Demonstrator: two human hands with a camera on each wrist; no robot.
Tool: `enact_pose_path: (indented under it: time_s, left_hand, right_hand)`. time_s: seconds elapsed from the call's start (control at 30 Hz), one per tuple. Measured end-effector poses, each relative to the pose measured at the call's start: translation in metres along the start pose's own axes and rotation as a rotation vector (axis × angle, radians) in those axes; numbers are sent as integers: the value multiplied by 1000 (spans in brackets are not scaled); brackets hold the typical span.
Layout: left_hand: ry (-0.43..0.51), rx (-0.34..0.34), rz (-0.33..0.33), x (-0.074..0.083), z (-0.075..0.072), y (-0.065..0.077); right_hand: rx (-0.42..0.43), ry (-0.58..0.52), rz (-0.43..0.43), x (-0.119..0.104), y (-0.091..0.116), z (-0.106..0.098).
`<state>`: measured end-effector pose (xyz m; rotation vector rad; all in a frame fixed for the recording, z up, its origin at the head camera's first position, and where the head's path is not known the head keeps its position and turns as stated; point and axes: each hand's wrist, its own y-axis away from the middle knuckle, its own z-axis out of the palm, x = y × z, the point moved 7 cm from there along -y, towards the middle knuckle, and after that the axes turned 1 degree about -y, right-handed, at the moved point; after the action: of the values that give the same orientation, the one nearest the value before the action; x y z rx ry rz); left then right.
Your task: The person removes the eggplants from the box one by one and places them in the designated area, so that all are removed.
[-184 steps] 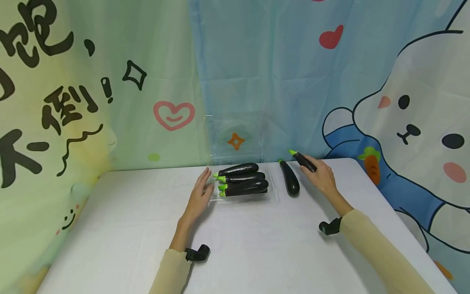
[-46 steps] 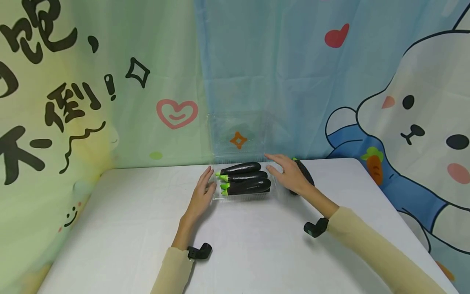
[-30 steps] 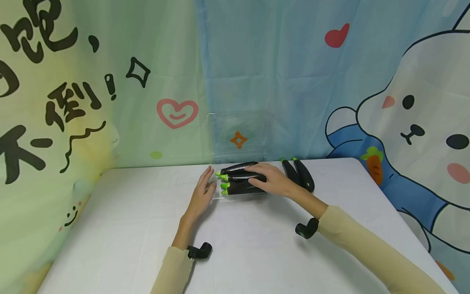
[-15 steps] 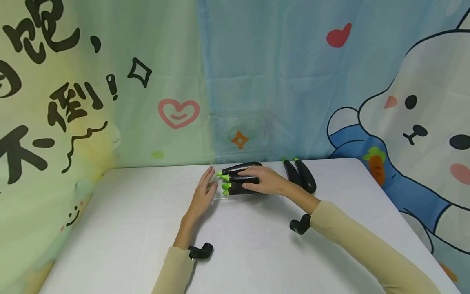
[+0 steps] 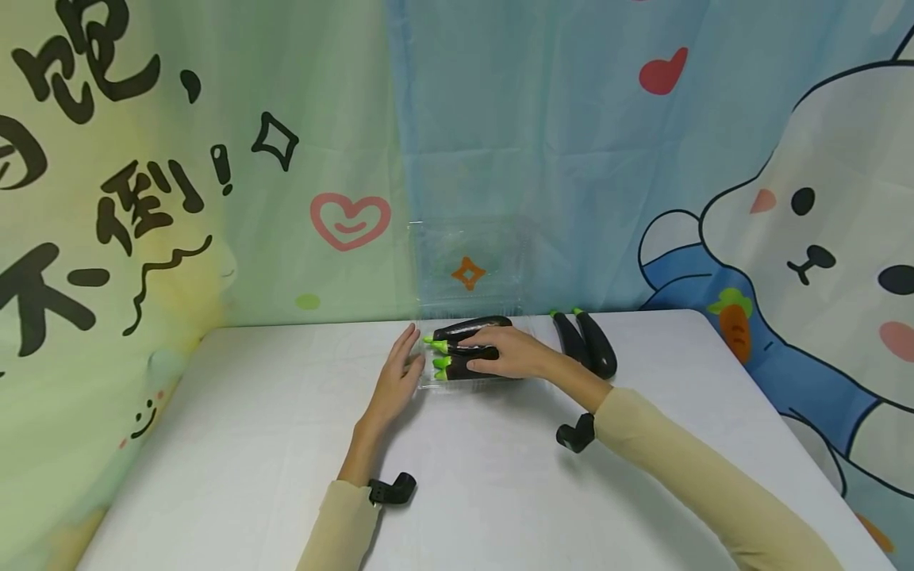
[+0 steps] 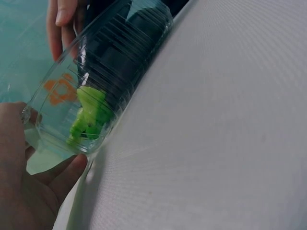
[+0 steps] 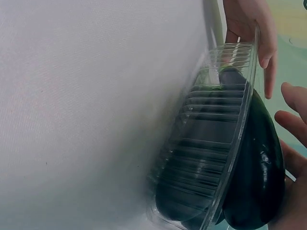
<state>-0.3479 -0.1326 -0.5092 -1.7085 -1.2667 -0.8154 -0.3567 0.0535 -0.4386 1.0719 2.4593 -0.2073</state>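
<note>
Eggplants lie side by side in the clear box, center of the head frame, green stems pointing left. Right hand is over them, thumb apart from fingers; can't tell if it's pinching one. Left hand: fingers extended, thumb spread, touching the box's left end. Clear lid stands up behind. Two loose eggplants right of center on the white table. Printed curtain across upper frame.
</note>
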Motion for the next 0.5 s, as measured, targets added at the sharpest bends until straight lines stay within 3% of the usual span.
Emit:
enact_pose_path:
  time_s: [0.5]
  left_hand:
    - [-12, 6, 20, 4, -1, 1]
  right_hand:
    - [-22, 44, 2, 10, 0, 7]
